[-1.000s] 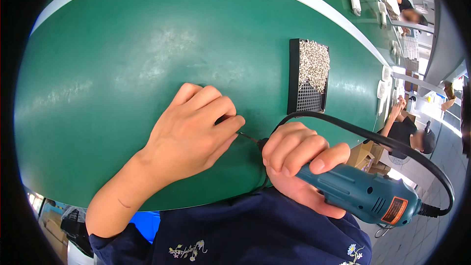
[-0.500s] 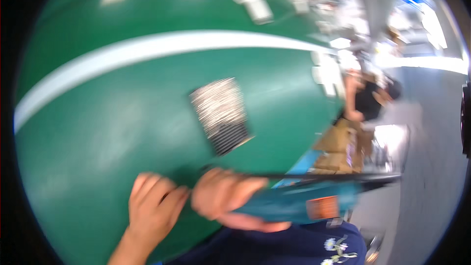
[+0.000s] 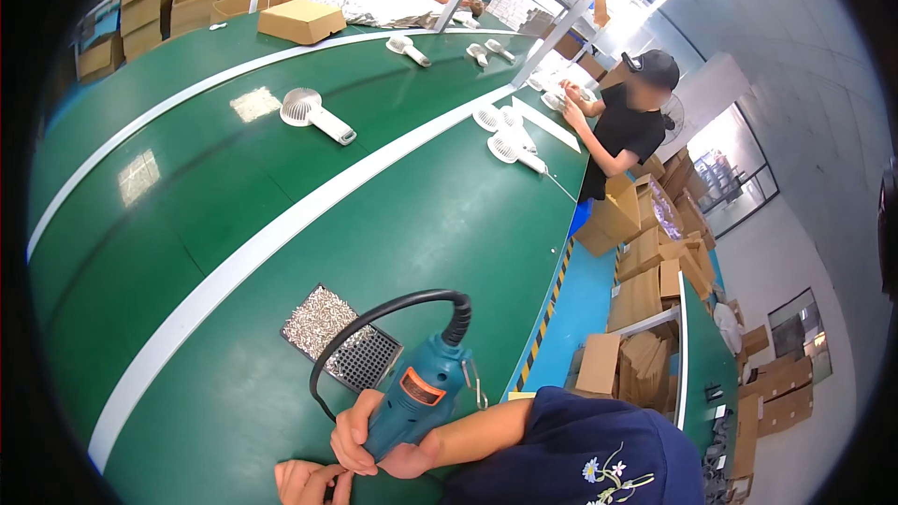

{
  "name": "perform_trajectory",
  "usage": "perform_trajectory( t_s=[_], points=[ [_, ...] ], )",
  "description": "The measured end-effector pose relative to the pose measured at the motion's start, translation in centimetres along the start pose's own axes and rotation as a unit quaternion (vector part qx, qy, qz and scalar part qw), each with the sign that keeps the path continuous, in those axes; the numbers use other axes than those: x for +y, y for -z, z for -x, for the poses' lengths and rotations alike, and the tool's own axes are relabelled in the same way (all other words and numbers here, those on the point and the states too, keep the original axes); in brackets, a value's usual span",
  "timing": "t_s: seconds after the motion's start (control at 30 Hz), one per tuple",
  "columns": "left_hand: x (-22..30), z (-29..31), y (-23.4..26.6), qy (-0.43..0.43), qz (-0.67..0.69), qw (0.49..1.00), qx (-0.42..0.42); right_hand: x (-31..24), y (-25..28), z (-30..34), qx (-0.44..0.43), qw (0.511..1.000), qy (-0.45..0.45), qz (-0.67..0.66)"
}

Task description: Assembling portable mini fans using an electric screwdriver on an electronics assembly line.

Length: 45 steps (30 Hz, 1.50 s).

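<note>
Slanting driver [image 3: 414, 407] — cord end [image 3: 457, 324] up-right

Bare green tabletop [image 3: 215, 393] flanks the black tray [image 3: 368, 362], while a black cord [image 3: 402, 300] arches across it.

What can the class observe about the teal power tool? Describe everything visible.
The teal power tool has a rounded, plastic-looking body with an orange label. A ribbed sleeve at its upper end leads into a black cord arching left; a metal loop hangs beside it. The tool leans rightward over the green tabletop, gripped low by the right hand; its tip is not visible.
</note>
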<state>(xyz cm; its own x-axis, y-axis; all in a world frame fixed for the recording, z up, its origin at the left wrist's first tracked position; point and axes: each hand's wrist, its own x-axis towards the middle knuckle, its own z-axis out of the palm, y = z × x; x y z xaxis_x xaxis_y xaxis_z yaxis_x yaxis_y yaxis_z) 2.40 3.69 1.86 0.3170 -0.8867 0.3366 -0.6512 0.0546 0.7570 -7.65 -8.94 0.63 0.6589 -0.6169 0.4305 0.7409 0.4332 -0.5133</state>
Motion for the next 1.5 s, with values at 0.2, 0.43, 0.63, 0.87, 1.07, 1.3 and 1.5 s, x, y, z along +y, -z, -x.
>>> perform_trajectory(
  t_s=[0.2, 0.43, 0.63, 0.87, 1.07, 1.3, 1.5],
  points=[
    [0.1, 0.4, 0.5, -0.007, 0.003, 1.0, 0.011, 0.6, -0.5, 0.1, 0.023, 1.0, 0.004, -0.011],
    [0.3, 0.9, -0.5, 0.049, 0.054, 0.997, 0.037, 0.0, -0.6, -0.7, 0.08, 0.994, 0.047, -0.063],
    [-0.8, 1.0, -0.8, 0.006, -0.038, 0.999, 0.019, -0.3, -0.1, -0.4, -0.098, 0.994, -0.013, 0.044],
    [-1.3, -0.3, -4.2, -0.037, -0.115, 0.992, -0.046, -1.3, 0.5, 0.0, -0.154, 0.945, 0.182, 0.222],
    [-0.8, 2.6, -5.5, 0.02, -0.009, 0.999, 0.05, -2.1, -0.7, 1.6, -0.153, 0.964, 0.077, 0.202],
    [-1.9, 1.3, -6.0, 0.006, -0.038, 0.998, 0.045, -1.6, 0.5, 0.2, -0.137, 0.964, -0.049, 0.222],
    [-2.2, 1.1, -6.2, -0.001, -0.027, 0.998, 0.053, -1.7, 0.8, -0.1, -0.138, 0.971, -0.054, 0.185]
  ],
)
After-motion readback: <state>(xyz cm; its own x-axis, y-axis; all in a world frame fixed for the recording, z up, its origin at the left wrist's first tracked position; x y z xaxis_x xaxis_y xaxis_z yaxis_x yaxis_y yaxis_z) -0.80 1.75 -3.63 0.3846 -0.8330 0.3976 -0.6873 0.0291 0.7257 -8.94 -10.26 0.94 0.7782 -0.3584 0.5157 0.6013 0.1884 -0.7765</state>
